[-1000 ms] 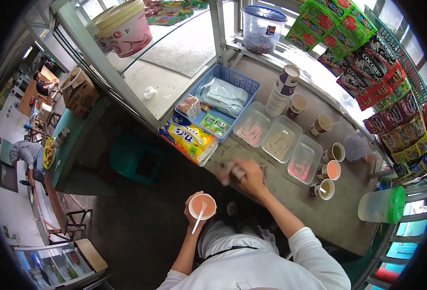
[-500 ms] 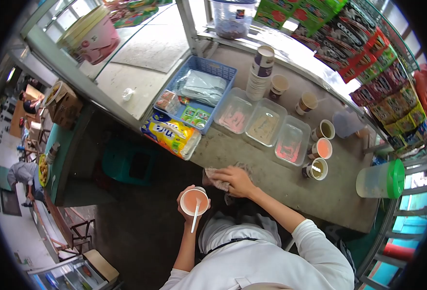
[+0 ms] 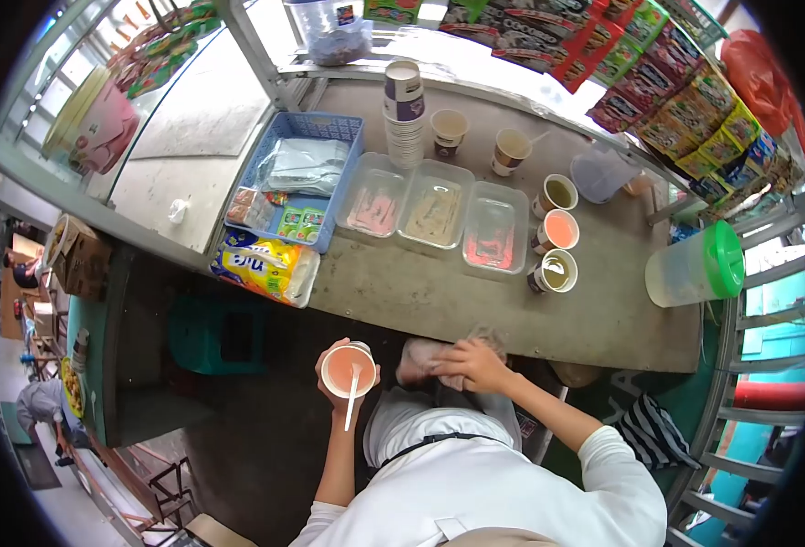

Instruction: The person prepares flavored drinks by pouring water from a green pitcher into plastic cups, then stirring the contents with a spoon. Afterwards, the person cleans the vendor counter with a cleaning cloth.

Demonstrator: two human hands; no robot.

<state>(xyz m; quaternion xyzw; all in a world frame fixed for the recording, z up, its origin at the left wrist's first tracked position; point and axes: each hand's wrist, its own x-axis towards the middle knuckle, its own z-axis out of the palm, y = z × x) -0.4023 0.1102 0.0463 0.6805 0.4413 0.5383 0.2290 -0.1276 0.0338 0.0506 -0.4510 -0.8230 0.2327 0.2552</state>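
Observation:
My left hand (image 3: 337, 376) is closed around a paper cup (image 3: 349, 369) of pink drink, held in front of the counter's edge. A white plastic spoon (image 3: 353, 401) leans out over the cup's near rim. Beside the counter's front edge, my right hand (image 3: 477, 366) has its fingers closed on a crumpled cloth (image 3: 489, 341), partly hidden by the hand. On the counter stand another cup of pink drink (image 3: 561, 230) and a cup of greenish drink (image 3: 555, 271). Three clear plastic tubs, one of them the right-hand tub (image 3: 496, 228), hold pink or beige contents.
A blue basket (image 3: 352, 169) with plastic bags and sachets sits left, behind a yellow pack (image 3: 261, 266). Stacked paper cups (image 3: 404, 118) stand at the back. A green-lidded container (image 3: 694, 264) is at the right end. Sachet strips (image 3: 649, 82) hang above; a teal stool (image 3: 215, 335) stands below.
My right hand has moved right and toward me with the cloth, from over the counter to its front edge. My left hand still holds the cup. The head view has shifted.

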